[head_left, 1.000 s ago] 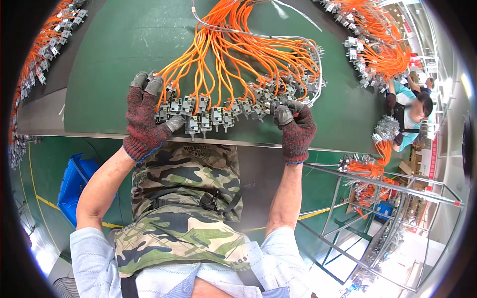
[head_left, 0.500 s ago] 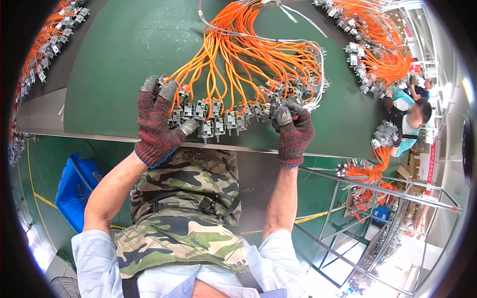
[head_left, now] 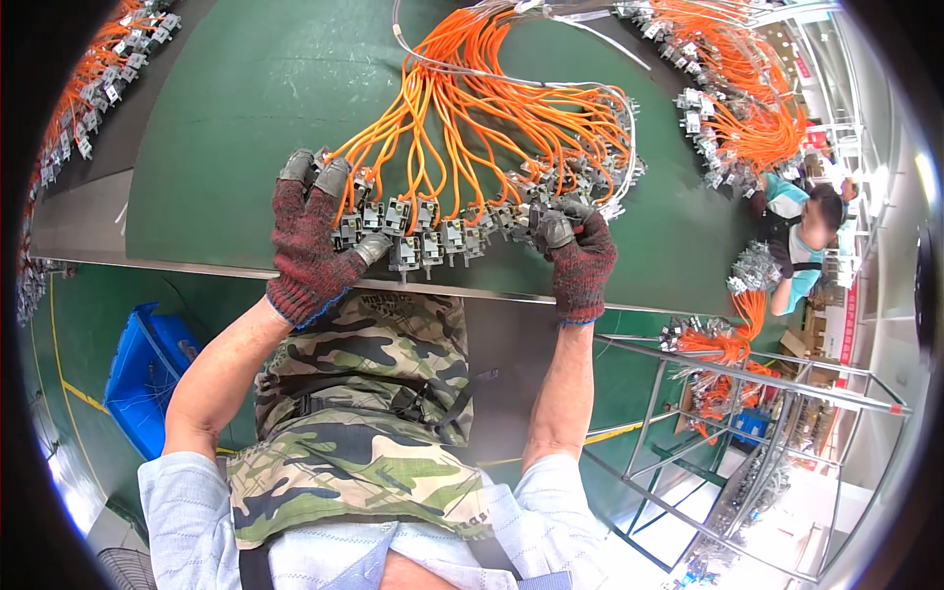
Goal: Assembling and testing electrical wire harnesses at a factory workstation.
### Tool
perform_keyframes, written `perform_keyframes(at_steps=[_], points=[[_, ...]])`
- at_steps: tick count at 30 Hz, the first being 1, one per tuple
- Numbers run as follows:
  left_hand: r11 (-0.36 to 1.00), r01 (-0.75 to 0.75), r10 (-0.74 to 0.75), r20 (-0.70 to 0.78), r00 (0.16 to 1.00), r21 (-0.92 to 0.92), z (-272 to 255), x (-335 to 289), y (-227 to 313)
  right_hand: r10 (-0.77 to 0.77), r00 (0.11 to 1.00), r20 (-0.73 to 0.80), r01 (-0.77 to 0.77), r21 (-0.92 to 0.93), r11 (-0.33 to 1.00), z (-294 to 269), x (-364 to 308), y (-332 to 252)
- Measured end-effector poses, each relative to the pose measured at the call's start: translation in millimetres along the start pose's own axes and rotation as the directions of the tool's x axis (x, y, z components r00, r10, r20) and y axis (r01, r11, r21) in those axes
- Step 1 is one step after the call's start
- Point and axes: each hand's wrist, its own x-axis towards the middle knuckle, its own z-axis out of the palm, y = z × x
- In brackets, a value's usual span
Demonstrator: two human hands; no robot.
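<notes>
A fan of orange cables (head_left: 438,108) spreads over the green tabletop, each ending in a small grey plug-like connector (head_left: 430,248). The connectors stand close together in rows near the front edge. My left hand (head_left: 317,231), in a dark red knitted glove with grey fingertips, lies against the left end of these rows. Its fingers are stretched and its thumb is spread toward the connectors. At the right part of the rows, my right hand (head_left: 582,258), gloved alike, has its fingers bent and pressed together on a grey connector, which its fingertips partly hide.
More orange cable bundles lie at the far left (head_left: 98,88) and far right (head_left: 752,93). A co-worker (head_left: 801,231) handles connectors at the right. A metal frame rack (head_left: 747,379) stands on the right, a blue bin (head_left: 147,383) below on the left. A thin white tube (head_left: 631,128) curves beside the cables.
My right hand has shifted very slightly, with its fingers still on the connectors. My left hand keeps its place. The co-worker at the right has moved a little.
</notes>
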Motion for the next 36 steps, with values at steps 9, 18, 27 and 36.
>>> perform_keyframes(at_steps=[9, 18, 27, 36], points=[[1.000, -0.012, 0.013, -0.013, 1.000, 0.025, -7.2, 1.6, -5.1, -0.056, 0.996, -0.062, 0.043, -0.193, 0.980, 35.2, -5.9, -10.3], [1.000, 0.000, 0.000, -0.016, 1.000, -0.001, -8.6, 2.0, -3.5, -0.049, 0.999, 0.002, 0.048, -0.233, 0.971, 40.1, -4.6, -8.3], [0.999, -0.029, 0.029, -0.032, 0.999, 0.021, -9.5, 4.6, -5.4, -0.082, 0.986, -0.148, 0.087, 0.030, 0.996, 47.7, -51.3, -9.6], [0.999, -0.028, 0.028, -0.029, 0.999, 0.015, -5.9, 2.2, -6.0, -0.044, 0.981, -0.187, 0.042, -0.019, 0.999, 40.8, -61.9, 13.9]])
